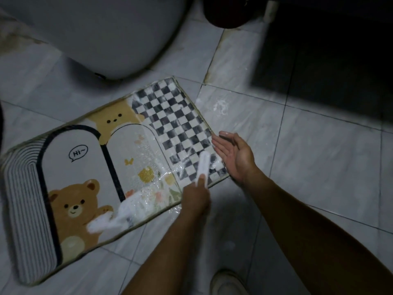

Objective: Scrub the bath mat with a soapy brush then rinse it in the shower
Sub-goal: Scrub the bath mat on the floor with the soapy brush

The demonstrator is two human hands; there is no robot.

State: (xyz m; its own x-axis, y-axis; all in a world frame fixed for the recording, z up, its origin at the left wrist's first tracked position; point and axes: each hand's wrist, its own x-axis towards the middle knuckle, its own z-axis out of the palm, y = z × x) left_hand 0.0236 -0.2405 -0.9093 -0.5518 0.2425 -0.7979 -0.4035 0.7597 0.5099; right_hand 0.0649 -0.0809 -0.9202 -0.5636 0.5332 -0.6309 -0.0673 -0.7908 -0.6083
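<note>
A bath mat [85, 167] with brown bears, a "Hi~" bubble and a black-and-white checkered end lies flat on the grey tiled floor. Soap foam [119, 218] sits near its front edge and wet suds streak its middle. My left hand [196, 195] grips the handle of a white brush [203, 167], whose head rests on the checkered part. My right hand [232, 154] is open, palm up, with its fingers along the mat's right edge.
A white toilet base [102, 35] stands just behind the mat. A dark area [331, 60] fills the upper right. A splash of foam [221, 106] lies on the tile right of the mat. A light shoe [227, 283] shows at the bottom.
</note>
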